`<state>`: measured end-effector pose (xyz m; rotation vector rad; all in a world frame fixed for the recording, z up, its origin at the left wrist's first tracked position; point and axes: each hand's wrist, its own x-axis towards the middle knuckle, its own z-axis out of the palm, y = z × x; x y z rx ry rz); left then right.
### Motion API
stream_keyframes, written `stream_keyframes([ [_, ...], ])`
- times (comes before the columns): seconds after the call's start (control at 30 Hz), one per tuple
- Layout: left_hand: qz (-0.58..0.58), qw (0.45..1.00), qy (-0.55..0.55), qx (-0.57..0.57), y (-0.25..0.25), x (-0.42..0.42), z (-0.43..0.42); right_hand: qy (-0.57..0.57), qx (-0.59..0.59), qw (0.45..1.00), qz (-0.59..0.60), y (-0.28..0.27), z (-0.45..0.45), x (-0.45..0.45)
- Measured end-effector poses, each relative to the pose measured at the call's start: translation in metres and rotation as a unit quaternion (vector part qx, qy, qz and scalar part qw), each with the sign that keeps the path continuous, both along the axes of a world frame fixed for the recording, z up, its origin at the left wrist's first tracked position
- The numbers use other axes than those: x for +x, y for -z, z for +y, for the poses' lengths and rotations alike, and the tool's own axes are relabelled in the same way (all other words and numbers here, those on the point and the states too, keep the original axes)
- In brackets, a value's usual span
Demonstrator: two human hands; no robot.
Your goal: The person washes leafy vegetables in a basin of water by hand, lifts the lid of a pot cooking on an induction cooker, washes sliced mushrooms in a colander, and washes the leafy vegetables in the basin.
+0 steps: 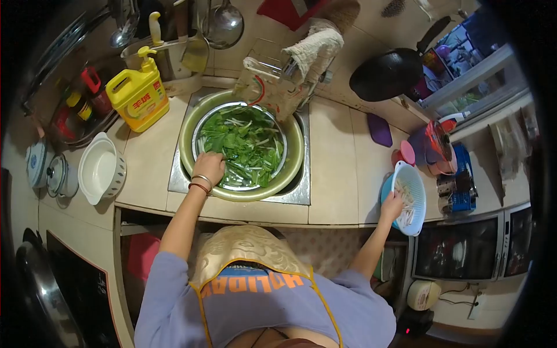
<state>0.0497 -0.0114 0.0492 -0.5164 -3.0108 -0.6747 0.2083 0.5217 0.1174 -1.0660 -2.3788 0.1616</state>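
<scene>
Left hand's (210, 166) at the near-left edge of the leafy greens (246, 142), which sit in the big gold basin (298, 148) at the sink; can't tell if those fingers grip anything. Right hand's (393, 206) gripping a blue colander (418, 184) over on the right.

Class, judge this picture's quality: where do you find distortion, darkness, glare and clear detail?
In the head view, the counter's front edge bows with wide-angle distortion; in the head view, corners fall to black; in the head view, the ladle catches glints, while the leafy greens look fairly clear.
</scene>
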Motion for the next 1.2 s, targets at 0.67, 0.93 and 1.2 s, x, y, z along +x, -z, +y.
stream_keyframes([
  [0.67, -0.017, 1.0, -0.002, -0.009, 0.0, -0.005, 0.004, -0.28, -0.072, 0.957, -0.015, -0.043, -0.125, -0.005],
  [0.93, -0.026, 1.0, 0.0, 0.006, -0.004, -0.003, 0.007, 0.099, 0.012, 0.977, -0.19, -0.05, 0.004, 0.029],
  [1.2, -0.028, 0.999, 0.005, -0.02, -0.002, -0.003, 0.005, 0.13, 0.029, 0.97, -0.202, -0.042, 0.004, 0.028],
])
